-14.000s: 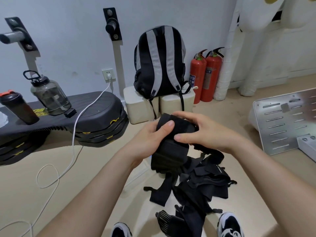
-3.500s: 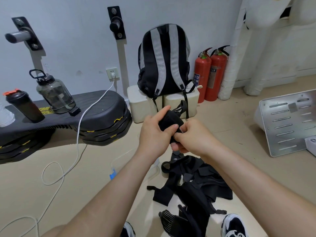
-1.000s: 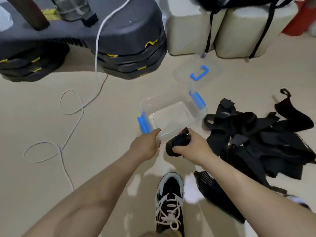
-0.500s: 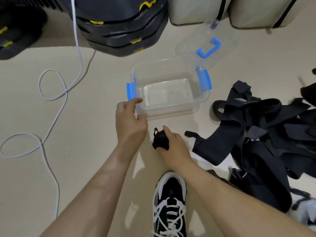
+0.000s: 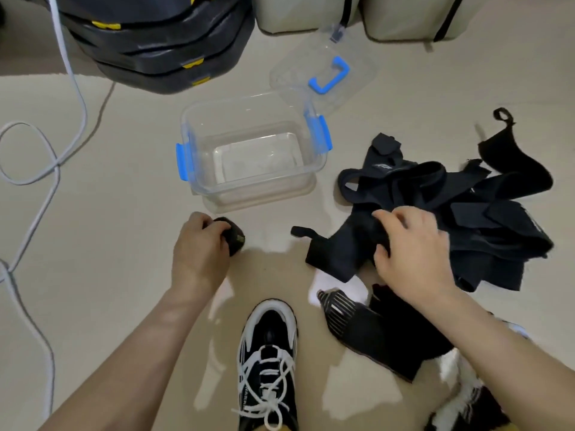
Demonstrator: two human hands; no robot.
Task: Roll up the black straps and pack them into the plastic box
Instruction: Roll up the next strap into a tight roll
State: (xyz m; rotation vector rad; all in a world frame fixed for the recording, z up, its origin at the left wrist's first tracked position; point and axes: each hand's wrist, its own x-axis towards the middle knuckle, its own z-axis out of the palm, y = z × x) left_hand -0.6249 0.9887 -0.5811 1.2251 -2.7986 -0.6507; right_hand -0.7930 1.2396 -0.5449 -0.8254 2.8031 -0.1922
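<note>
rolled strap (image 5: 234,237): a tight black roll, on the floor (image 5: 109,219) just in front of the near wall of the plastic box (image 5: 255,194), apart from it and outside it. left hand (image 5: 199,247): fingers curled over the roll from the left, grasping it.

plastic box: clear, open-topped, upright, with a blue latch (image 5: 182,161) on its left end and another (image 5: 323,133) on its right. no straps are seen inside.

lid (image 5: 292,76): clear, lying behind the right rear corner of the box, its blue handle (image 5: 329,74) facing up.

loose straps (image 5: 466,209): a tangled black pile on the floor right of the box, near it. right hand (image 5: 410,244): on the near left part of the pile, fingers over a wide fold and thumb tucked against it, grasping the fabric.

striped black piece (image 5: 345,315): on the floor below the pile, partly under the right forearm.

shoe (image 5: 267,362): black and white, laced, between the two forearms.

white cable (image 5: 46,181): looped over the floor at far left.

stacked black platforms (image 5: 161,42): behind and left of the box, with yellow marks on their edges.

beige blocks (image 5: 295,14): at the top edge, behind the lid.
</note>
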